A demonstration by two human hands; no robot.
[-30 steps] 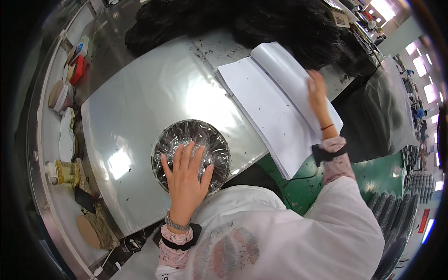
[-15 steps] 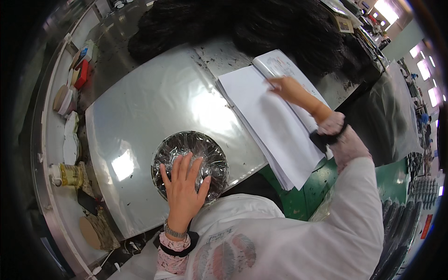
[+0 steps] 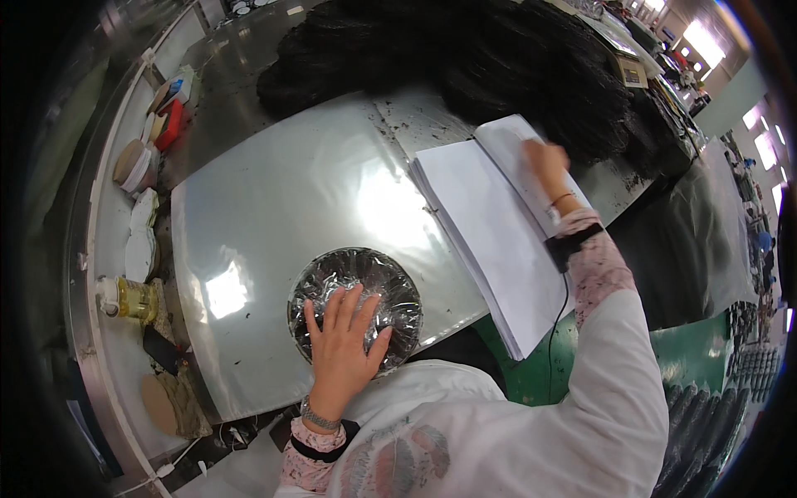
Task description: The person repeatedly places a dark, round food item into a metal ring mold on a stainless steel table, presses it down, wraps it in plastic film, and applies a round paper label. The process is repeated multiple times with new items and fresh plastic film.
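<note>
My left hand lies with spread fingers on a round black item covered in clear, crinkled plastic film. That item sits near the front edge of the table. To its right is a stack of white paper sheets, with its near corner hanging past the table edge. My right hand is over the turned-back white strip along the right side of the stack. Motion smears its fingers, so I cannot see whether they grip anything.
A clear plastic sheet covers the tabletop. Dark hair-like bundles are heaped at the back. Along the left ledge stand a red box, a yellowish jar and a black object. Green floor shows below right.
My right hand has moved rightward from the sheets onto the strip, which now looks plain white, its faint print covered. My left hand stays on the wrapped item. The whole view has shifted slightly.
</note>
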